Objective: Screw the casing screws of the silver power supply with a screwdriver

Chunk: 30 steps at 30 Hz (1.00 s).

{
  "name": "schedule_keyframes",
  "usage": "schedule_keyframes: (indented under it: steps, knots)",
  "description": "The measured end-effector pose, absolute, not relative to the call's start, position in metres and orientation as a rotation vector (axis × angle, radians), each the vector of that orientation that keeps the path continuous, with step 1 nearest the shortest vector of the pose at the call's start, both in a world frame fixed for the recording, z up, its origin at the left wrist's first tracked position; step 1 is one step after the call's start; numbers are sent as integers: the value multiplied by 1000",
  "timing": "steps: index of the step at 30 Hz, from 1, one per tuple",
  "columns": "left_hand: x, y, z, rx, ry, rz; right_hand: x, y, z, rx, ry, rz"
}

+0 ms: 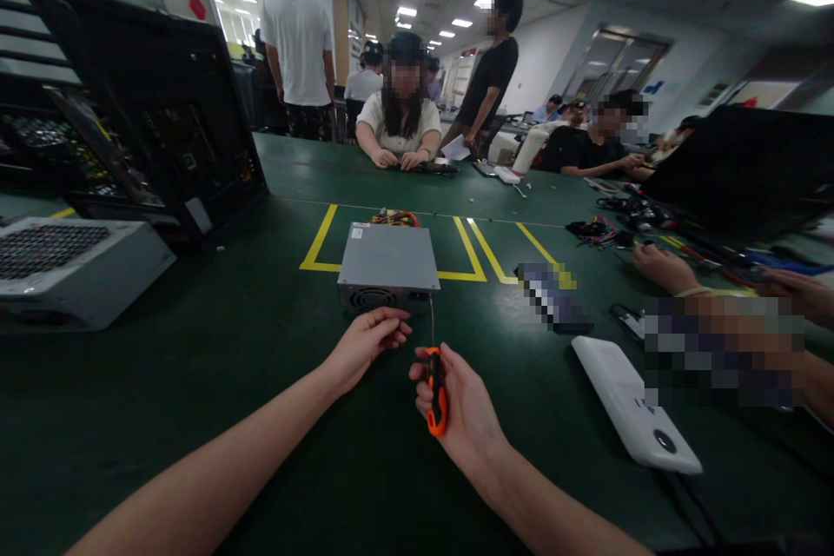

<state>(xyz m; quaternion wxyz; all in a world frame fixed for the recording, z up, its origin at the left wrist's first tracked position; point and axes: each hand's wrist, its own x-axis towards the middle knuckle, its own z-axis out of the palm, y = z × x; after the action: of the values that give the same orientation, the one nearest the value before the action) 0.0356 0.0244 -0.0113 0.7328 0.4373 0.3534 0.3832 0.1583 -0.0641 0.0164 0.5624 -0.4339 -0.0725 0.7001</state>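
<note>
A grey computer power supply lies on the green table in front of me, its fan side facing me and its bundle of coloured cables at the back. My right hand is wrapped round the orange and black handle of a screwdriver. The thin shaft points away from me, and its tip is at the right corner of the power supply's near face. Just before the fan, my left hand has its thumb and fingers drawn together; whatever may be between them is too small to make out.
Yellow tape marks the table. At left stand another power supply and an open computer case. A phone and a white power bank lie at right, beside another person's hands. A person sits opposite.
</note>
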Motion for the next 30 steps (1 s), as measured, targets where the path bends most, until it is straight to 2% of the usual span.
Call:
schedule_keyframes:
  steps: [22,30]
  knots:
    - [37,22,-16,1232,775,822,165,-64,8,-1105,-400,1546]
    - [39,10,-15,1723,830,800,171,-71,10,-1279,-765,1375]
